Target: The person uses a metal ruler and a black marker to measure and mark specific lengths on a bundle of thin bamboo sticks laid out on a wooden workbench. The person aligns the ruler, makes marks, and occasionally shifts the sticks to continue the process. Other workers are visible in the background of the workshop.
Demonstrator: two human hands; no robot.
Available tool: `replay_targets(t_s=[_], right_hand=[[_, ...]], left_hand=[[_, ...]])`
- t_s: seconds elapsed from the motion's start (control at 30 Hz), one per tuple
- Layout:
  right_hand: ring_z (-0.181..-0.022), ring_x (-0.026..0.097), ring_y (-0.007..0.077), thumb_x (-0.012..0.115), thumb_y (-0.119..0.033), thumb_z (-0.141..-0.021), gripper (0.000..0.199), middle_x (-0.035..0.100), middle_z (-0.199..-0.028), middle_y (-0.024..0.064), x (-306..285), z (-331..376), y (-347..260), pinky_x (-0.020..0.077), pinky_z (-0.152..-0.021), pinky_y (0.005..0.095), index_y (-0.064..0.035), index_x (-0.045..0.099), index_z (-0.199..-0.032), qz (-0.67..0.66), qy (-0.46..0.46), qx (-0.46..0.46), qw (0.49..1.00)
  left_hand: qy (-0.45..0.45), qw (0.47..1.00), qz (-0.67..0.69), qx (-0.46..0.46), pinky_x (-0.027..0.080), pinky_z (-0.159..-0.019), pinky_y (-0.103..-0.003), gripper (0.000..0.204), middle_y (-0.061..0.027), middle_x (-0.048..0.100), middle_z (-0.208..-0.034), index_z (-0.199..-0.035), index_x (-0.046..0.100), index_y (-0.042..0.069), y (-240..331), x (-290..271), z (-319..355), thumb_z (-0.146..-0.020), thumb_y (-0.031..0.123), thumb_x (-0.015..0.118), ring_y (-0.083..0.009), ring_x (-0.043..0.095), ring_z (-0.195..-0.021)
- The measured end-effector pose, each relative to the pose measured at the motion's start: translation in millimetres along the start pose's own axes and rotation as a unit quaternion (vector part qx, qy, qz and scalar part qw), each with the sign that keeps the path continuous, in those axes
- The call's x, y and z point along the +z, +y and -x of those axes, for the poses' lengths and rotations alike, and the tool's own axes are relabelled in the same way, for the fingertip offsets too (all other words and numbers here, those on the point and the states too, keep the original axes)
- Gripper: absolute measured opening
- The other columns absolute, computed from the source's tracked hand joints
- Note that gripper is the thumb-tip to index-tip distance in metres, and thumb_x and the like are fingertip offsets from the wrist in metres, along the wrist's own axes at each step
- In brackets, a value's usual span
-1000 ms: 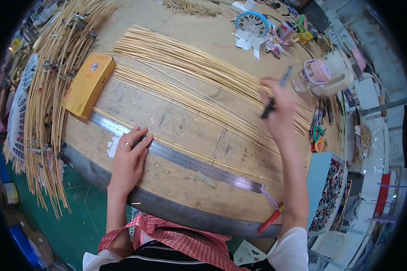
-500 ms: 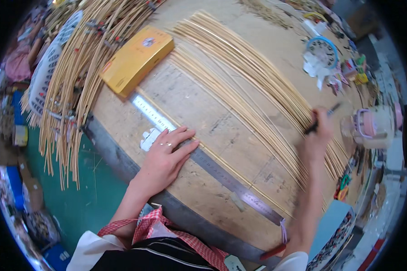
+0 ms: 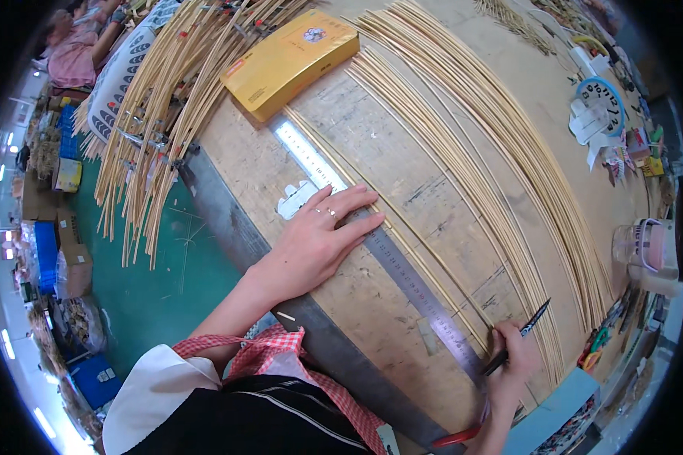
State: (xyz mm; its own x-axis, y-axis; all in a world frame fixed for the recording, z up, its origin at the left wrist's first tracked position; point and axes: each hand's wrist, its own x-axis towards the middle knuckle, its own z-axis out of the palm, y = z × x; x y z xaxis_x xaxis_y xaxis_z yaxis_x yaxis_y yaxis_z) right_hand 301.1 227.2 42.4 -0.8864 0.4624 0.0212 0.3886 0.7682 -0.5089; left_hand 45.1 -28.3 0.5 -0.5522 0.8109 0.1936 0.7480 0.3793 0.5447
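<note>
A long steel ruler (image 3: 425,299) lies slantwise on the wooden table. My left hand (image 3: 322,239) rests on it with fingers stretched out, and the fingertips press on thin straw-coloured sticks beside its far edge. Two such sticks run along the ruler there; their far ends are near the yellow box (image 3: 292,64). My right hand (image 3: 514,353) is closed around a black pen (image 3: 536,315) by the ruler's near-right end. Its fingertips are at the end of the outer stick; whether they pinch it I cannot tell. A crumpled white piece (image 3: 296,199) sits beside my left hand.
Beyond the ruler lie bundles of long sticks (image 3: 501,121). More sticks with red-tipped clamps hang over the table's left edge by a white plastic basket (image 3: 121,72). On the right are a blue-rimmed round clock (image 3: 603,106), a clear jar (image 3: 645,246) and scissors (image 3: 596,347).
My right hand has come from the far bundle down toward the ruler's near end. A second stick now lies beside the first one. My left hand stays on the ruler; the whole view has shifted.
</note>
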Motion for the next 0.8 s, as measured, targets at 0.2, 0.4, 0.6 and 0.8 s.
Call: replay_targets(t_s=[0.2, 0.4, 0.6, 0.8], right_hand=[[-0.076, 0.062, 0.0319, 0.068, 0.010, -0.083, 0.017, 0.062, -0.085, 0.0148, 14, -7, -15, 0.0464, -0.068, 0.0385, -0.0014, 0.063, -0.094, -0.016, 0.003, -0.054, 0.998], [-0.081, 0.063, 0.0358, 0.068, 0.009, -0.082, 0.021, 0.062, -0.089, 0.0173, 18, -2, -15, 0.0485, -0.071, 0.0412, -0.0018, 0.063, -0.099, -0.001, -0.007, -0.064, 0.998], [-0.093, 0.064, 0.0401, 0.066, 0.002, -0.089, 0.023, 0.065, -0.102, 0.0205, 13, -33, 8, 0.0505, -0.079, 0.0434, -0.0014, 0.062, -0.112, 0.053, 0.082, -0.074, 0.992], [-0.098, 0.061, 0.0417, 0.062, 0.001, -0.093, 0.021, 0.063, -0.103, 0.0214, 4, -148, 60, 0.0477, -0.082, 0.0451, -0.0029, 0.060, -0.114, 0.168, 0.181, -0.095, 0.964]], left_hand=[[0.007, 1.000, 0.015, 0.006, 0.042, -0.112, -0.054, 0.041, -0.0129, 0.054, -0.148, -0.132, 0.065, 0.013, 0, 0, -1, -0.092, 0.009, 0.070, -0.0340, 0.052, -0.137], [0.001, 1.000, -0.006, 0.012, 0.042, -0.112, -0.054, 0.043, -0.0112, 0.054, -0.149, -0.134, 0.064, 0.014, -5, 2, 3, -0.092, 0.009, 0.070, -0.0321, 0.051, -0.139], [0.002, 1.000, -0.009, 0.008, 0.043, -0.111, -0.054, 0.040, -0.0111, 0.056, -0.147, -0.133, 0.065, 0.014, -4, 5, 1, -0.093, 0.010, 0.069, -0.0318, 0.053, -0.138], [0.002, 1.000, -0.016, 0.003, 0.043, -0.110, -0.054, 0.037, -0.0113, 0.058, -0.144, -0.131, 0.066, 0.013, 0, 0, 0, -0.094, 0.010, 0.068, -0.0320, 0.054, -0.137]])
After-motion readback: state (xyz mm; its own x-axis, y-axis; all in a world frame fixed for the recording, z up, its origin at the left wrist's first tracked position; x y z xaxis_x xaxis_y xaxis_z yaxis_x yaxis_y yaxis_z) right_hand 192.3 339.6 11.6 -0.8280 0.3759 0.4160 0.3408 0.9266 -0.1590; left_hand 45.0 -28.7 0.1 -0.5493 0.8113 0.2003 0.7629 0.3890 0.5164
